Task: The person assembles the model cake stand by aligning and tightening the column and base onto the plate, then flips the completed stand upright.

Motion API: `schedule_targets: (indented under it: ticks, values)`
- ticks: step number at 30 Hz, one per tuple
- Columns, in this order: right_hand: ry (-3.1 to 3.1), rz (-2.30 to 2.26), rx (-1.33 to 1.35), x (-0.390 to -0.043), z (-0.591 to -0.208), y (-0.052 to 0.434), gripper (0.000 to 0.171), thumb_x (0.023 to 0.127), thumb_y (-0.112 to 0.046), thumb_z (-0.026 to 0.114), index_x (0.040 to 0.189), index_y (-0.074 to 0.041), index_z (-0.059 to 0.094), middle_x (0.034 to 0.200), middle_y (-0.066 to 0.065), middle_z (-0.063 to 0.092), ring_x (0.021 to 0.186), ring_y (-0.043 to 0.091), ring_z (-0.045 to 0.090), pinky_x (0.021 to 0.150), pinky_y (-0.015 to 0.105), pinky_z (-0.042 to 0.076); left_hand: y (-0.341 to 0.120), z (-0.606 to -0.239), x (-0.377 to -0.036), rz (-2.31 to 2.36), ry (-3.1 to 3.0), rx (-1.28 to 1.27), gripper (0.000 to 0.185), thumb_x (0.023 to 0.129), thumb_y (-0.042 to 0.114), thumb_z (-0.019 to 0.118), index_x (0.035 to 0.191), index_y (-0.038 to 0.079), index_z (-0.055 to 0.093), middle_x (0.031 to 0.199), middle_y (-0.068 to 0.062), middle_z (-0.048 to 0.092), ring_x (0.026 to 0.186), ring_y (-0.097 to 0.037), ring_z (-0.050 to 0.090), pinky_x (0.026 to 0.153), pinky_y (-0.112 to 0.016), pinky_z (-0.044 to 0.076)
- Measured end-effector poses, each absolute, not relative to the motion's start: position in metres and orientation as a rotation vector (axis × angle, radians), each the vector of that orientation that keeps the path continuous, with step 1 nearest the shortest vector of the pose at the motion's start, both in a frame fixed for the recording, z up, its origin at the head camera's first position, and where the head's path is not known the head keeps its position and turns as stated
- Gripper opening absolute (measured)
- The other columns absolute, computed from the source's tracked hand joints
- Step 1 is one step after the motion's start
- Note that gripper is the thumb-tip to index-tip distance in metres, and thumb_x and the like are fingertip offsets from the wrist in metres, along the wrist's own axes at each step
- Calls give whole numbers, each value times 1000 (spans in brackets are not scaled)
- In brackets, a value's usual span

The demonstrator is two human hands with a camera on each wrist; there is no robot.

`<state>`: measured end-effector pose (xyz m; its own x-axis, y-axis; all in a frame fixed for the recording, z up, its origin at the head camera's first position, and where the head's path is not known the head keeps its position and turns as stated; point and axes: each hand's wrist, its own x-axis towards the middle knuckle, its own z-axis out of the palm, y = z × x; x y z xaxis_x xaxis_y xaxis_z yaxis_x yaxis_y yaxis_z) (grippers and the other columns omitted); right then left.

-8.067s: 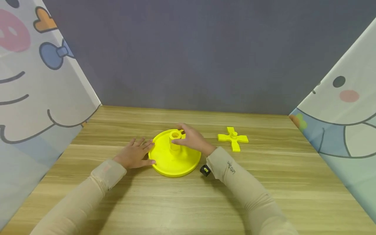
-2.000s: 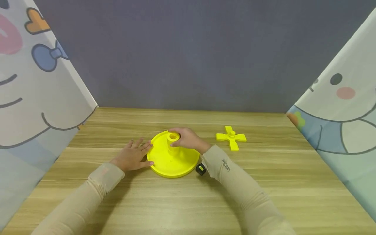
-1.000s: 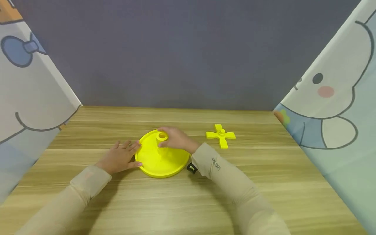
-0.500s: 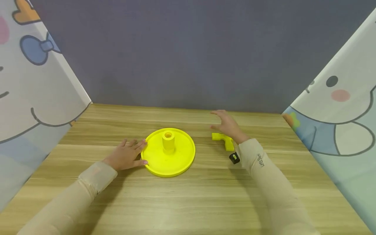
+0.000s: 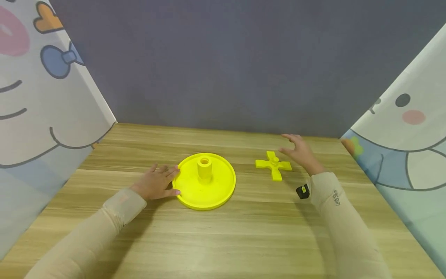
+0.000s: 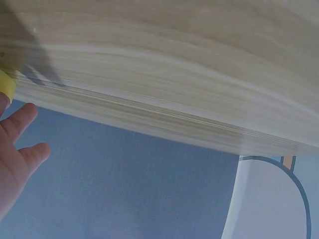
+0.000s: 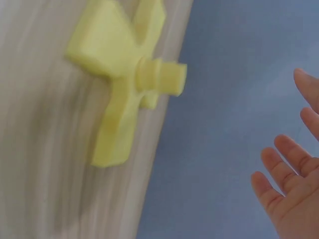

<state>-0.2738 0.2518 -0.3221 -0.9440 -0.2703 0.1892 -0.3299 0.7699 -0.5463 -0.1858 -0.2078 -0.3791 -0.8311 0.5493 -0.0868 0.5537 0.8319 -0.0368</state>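
Left hand lies flat on the wooden table, fingers straight, its fingertips touching the rim of the yellow round base. This base has a short hollow post in the middle. To the right, the yellow cross-shaped piece lies flat on the table, its small peg pointing up. Right hand hovers just beside it, fingers spread, holding nothing. The piece looks like light, stiff plastic, a little smooth; I think two opposite arms are best for grasping.
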Motion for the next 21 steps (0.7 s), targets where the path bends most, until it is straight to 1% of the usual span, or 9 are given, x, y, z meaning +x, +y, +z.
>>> schedule_targets:
  ticks: [9, 16, 18, 21]
  values:
    - [-3005, 803, 522, -274, -337, 269, 60, 88, -4, 66, 139, 11, 38, 139, 38, 34, 128, 54, 31, 104, 64, 26, -207, -379, -186, -113, 2944, 880, 79, 92, 57, 50, 142, -4, 40, 147, -19, 40, 128, -45, 42, 104, -64, 26]
    - [-3132, 906, 507, -282, -357, 274, 57, 91, -6, 63, 140, 10, 38, 139, 37, 35, 123, 54, 36, 98, 63, 36, -207, -379, -185, -86, 2937, 873, 80, 92, 58, 49, 142, -4, 40, 147, -20, 39, 128, -46, 41, 104, -65, 25]
    - [-3152, 890, 514, -283, -361, 274, 57, 90, -6, 64, 139, 11, 39, 138, 37, 36, 124, 54, 36, 98, 62, 36, -207, -380, -186, -87, 2935, 872, 80, 93, 58, 48, 143, -4, 39, 148, -20, 38, 129, -46, 40, 105, -65, 25]
    - [-3158, 826, 573, -285, -364, 274, 57, 86, -3, 66, 135, 14, 42, 136, 37, 41, 124, 54, 37, 101, 62, 33, -207, -382, -187, -107, 2931, 865, 80, 93, 59, 46, 144, -3, 38, 149, -19, 36, 129, -46, 40, 105, -65, 25]
